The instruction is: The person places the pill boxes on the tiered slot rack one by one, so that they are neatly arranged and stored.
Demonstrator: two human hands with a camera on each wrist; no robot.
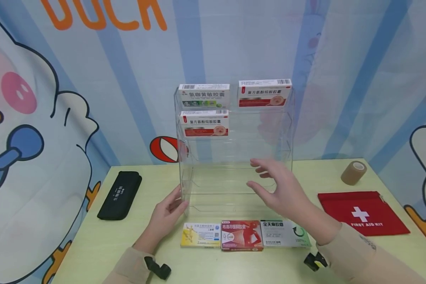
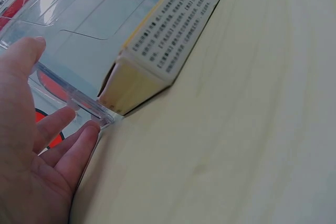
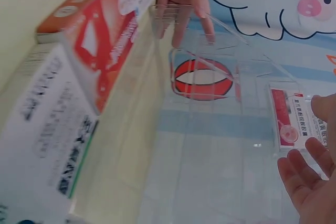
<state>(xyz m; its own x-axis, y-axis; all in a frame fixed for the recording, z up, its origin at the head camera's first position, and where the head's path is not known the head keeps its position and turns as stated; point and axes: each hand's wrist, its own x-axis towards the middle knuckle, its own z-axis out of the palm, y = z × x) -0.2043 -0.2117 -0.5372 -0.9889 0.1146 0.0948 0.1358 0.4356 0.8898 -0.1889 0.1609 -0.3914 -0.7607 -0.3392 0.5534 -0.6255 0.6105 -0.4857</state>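
Rack (image 1: 234,157) stands mid-table, three boxes up top, three more lying in front. Left hand (image 1: 167,211) rests straight-fingered on its lower left corner, bracing it; right hand (image 1: 280,189) hovers spread and empty before the lower shelves. Probably between boxes: next comes a reach down to the red box (image 1: 242,235). Left wrist view alone shows fingertips (image 2: 86,132) touching the acrylic foot.

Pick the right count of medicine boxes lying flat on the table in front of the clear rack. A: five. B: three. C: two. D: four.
B: a yellow box, a red box and a white-and-green box lie in a row before the clear rack.
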